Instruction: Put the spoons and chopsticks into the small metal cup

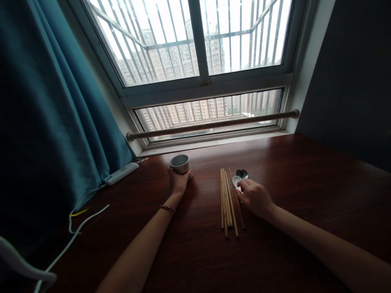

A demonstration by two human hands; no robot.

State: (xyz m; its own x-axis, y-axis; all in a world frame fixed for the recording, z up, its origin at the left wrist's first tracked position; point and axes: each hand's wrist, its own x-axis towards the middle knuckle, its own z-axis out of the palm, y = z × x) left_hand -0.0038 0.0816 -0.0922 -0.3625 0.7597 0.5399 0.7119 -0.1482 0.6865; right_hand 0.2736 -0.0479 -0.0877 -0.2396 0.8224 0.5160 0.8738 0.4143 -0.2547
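Observation:
My left hand [179,181] is wrapped round a grey metal-looking cup [179,163], which stands upright with its open top showing. My right hand [255,196] has its thumb and fingers closed at a white spoon [237,182]; the spoon's handle is mostly hidden by the fingers. Just beyond that hand lie dark metal spoons [242,174], close to the white one. To the left of the right hand, several light wooden chopsticks [226,199] lie side by side, pointing away from me. A darker reddish chopstick [238,205] lies between them and my right hand.
The dark red wooden table [195,252] reaches to the window ledge, where a metal rail [214,124] crosses. At the left are a white power strip [121,173], white cables [75,238] and a blue curtain [88,134]. A dark wall [354,93] bounds the right side.

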